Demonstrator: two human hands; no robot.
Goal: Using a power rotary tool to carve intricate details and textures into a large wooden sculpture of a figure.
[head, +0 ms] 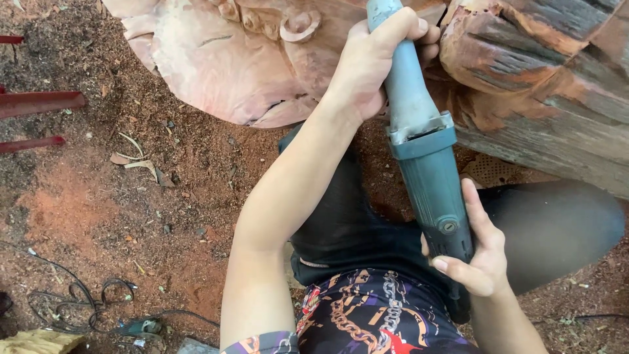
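Note:
A long teal power grinder (422, 151) runs from my lap up to the top edge of the view. My left hand (377, 56) wraps around its front barrel, close to a reddish carved wood piece (223, 62). My right hand (478, 252) grips the rear handle near my waist. The tool's working end is out of view above. A rough weathered log (544, 98) lies to the right of the tool.
Red sawdust covers the ground (131, 216) on the left. A black cable (78, 298) coils at the lower left beside a small tool. Red metal bars (39, 101) jut in from the left edge. My legs in dark trousers (557, 226) lie under the tool.

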